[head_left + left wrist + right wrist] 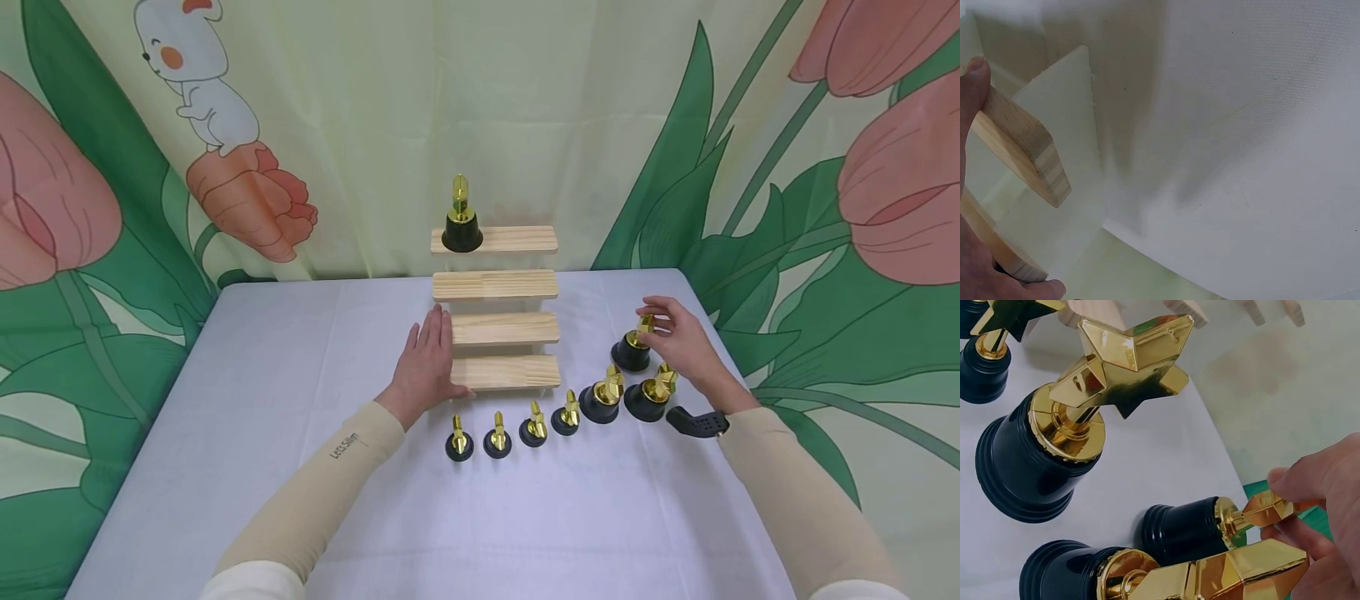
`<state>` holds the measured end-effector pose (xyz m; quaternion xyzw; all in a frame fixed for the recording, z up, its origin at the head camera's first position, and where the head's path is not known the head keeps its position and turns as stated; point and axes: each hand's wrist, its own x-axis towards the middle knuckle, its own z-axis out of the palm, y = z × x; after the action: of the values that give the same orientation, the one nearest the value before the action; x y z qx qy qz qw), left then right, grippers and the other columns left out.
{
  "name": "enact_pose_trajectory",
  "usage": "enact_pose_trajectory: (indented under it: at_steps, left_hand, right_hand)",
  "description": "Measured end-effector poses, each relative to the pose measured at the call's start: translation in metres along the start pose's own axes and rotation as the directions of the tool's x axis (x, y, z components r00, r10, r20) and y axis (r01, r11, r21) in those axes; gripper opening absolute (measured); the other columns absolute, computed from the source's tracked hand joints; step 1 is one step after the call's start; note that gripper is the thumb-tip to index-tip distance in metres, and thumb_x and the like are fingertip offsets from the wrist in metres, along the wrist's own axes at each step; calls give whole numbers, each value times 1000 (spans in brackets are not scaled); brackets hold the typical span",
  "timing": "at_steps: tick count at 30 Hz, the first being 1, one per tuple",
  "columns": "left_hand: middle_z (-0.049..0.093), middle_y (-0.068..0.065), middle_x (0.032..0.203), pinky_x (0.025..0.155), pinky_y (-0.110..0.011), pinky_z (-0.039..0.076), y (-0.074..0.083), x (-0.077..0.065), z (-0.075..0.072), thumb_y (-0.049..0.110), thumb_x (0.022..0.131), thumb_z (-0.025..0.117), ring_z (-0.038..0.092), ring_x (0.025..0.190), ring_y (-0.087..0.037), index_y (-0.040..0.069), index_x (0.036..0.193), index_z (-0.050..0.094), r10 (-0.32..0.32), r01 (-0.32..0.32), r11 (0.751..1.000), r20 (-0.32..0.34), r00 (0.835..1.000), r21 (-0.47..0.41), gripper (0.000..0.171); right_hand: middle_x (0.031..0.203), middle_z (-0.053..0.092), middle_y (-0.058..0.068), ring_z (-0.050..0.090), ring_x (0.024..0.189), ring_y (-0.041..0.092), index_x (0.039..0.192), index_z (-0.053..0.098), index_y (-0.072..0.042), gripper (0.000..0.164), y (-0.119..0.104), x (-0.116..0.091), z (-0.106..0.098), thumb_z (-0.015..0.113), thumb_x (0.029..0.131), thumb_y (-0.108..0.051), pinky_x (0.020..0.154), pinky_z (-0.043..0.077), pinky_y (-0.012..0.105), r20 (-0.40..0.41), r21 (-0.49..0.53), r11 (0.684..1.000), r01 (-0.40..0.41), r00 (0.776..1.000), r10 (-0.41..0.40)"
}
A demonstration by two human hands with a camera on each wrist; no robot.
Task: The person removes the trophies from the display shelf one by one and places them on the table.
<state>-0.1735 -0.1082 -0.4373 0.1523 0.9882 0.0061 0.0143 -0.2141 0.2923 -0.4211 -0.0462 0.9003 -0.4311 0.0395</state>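
Observation:
My left hand (423,367) rests along the left side of a stepped display rack (504,372), fingers straight, thumb by the lowest wooden shelf. The left wrist view shows fingertips at the shelf ends (1054,178) beside a pale translucent side panel. On the right, my right hand (684,337) pinches the gold star top of a large trophy (631,357) with a black base. In the right wrist view, thumb and fingers hold that star (1266,509). Two other large star trophies (600,403) (647,402) stand just in front of it.
Several smaller star trophies (497,442) line up before the rack. One large trophy (461,229) stands on the left of the top shelf (517,240). The white-covered table (315,500) meets a patterned curtain (375,167) behind.

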Motion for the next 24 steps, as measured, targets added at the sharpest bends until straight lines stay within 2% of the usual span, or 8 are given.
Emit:
enact_pose_trajectory:
  at_steps: [7,15,24]
  left_hand:
    - [8,-30,163,124,-50,20,1,0,0,68,68,79,16,153,-37,-10,155,6,-5,5,1000,0,1000,1,138]
    - [7,-29,163,124,-50,20,0,0,1,70,67,78,16,153,-36,-9,155,5,-10,10,1000,1,1000,14,139]
    - [6,-30,163,124,-50,19,-1,1,3,69,68,78,15,153,-37,-10,155,4,-4,4,1000,4,1000,0,139]
  right_hand:
    - [147,45,23,40,139,47,152,28,-3,63,4,0,-1,57,96,0,109,39,57,19,0,1000,-25,1000,25]
    - [148,45,25,40,139,47,152,27,-1,62,5,-1,0,56,96,0,111,38,57,16,-5,1000,-16,1000,16]
    - [148,46,24,37,141,44,151,29,-1,61,3,-3,-3,58,98,-6,114,32,60,-27,-38,999,21,999,-22]
